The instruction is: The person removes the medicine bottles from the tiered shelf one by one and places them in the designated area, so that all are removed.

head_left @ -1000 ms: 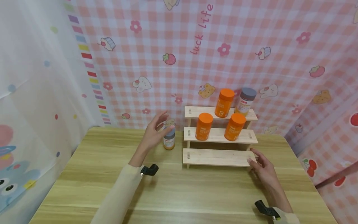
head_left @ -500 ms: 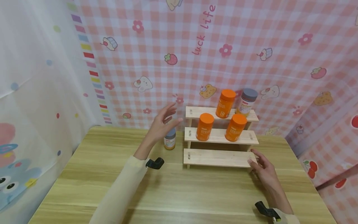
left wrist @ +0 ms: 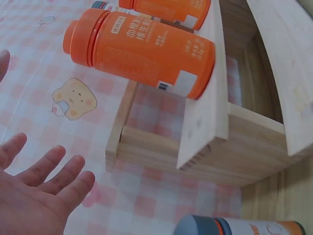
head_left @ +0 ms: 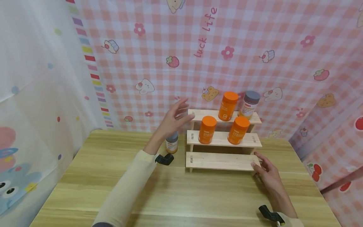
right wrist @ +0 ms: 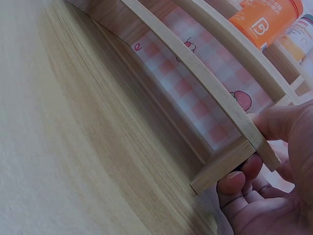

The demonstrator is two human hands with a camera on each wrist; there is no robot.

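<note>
A three-step wooden display shelf stands on the table. My right hand holds the right end of its lowest step, thumb on top and fingers curled underneath, as the right wrist view shows. My left hand hovers by the left end of the top step, fingers spread, touching nothing. Behind that forearm, a grey-capped bottle stands on the table, partly hidden. On the top step are an orange bottle and another grey-capped bottle. Two more orange bottles stand on the middle step, one left and one right.
The light wood table reaches back to a pink checked cloth hung behind the shelf. White printed cloth hangs on the left, and pink cloth closes off the right side.
My left hand has moved right and upward, from beside the grey-capped bottle on the table to near the shelf's top step. My right hand keeps its hold; the bottles stay put.
</note>
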